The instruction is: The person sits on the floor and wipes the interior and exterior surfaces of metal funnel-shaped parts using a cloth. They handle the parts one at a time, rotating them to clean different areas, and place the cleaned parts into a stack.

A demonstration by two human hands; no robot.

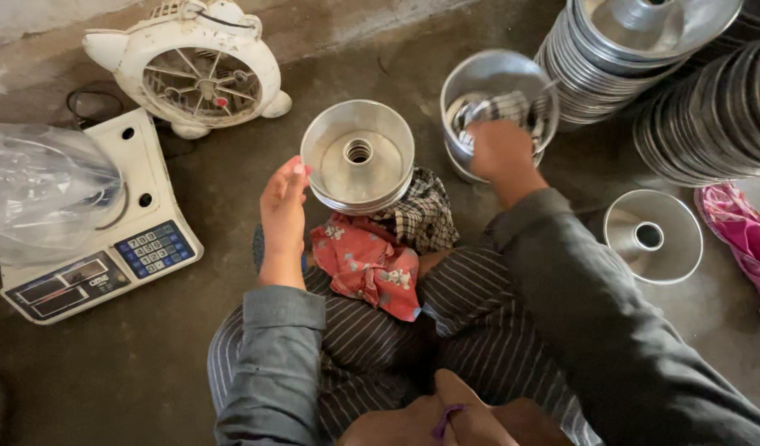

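A round metal pan with a centre tube [357,155] rests on checked [422,216] and red [370,263] cloths on my lap. My left hand [283,211] is open, fingers up against the pan's left rim. My right hand [500,149] reaches into a deep metal pot [495,76] and is closed on a checked rag inside it; the fingers are partly hidden by the rim.
A white weighing scale [107,231] with a plastic bag [41,190] on it sits at the left. A white fan [202,66] lies behind it. Stacks of metal pans [710,116] fill the top right. One loose pan [652,235] and a pink cloth [739,227] lie at the right.
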